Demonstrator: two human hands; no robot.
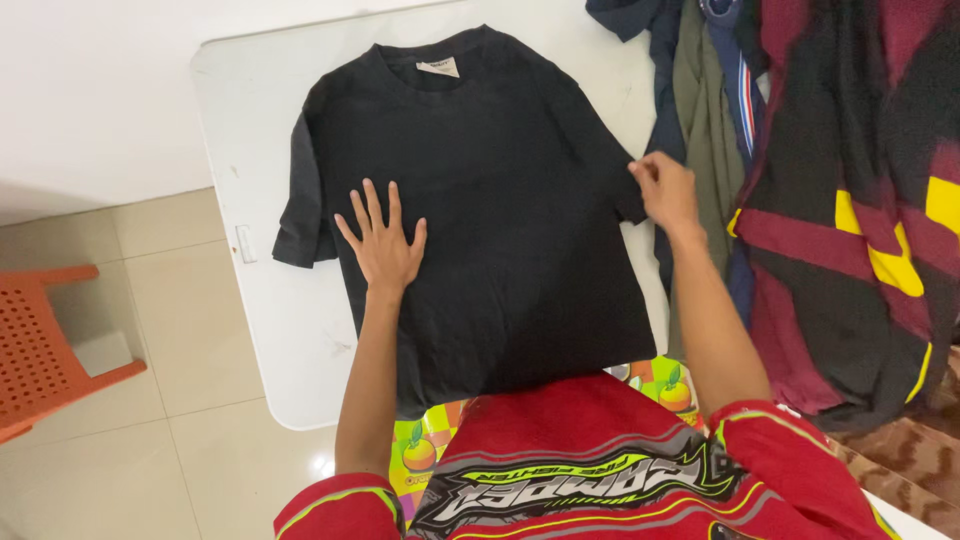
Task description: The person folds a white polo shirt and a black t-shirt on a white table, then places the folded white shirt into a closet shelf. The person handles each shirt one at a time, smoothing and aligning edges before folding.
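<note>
One black short-sleeved cotton T-shirt [500,190], spread flat, front down, collar away from the wearer, on a white rounded-corner desk [270,320]. Left hand [385,245]: grip fully open, fingers splayed, palm pressed on the shirt's lower left. Right hand [668,192]: grip pinched closed on the right sleeve edge. Heap of mixed garments [850,200], maroon, black and yellow, just right of the shirt. Orange plastic chair [45,340] on tiled floor, left.

My red jersey [590,470] hides the black T-shirt's [500,200] bottom hem and is itself cut off by the lower edge. The orange chair [50,340] runs off the left edge. The heap of clothes [850,200] continues past the right edge. The neck label [438,67] is too small to make out.
</note>
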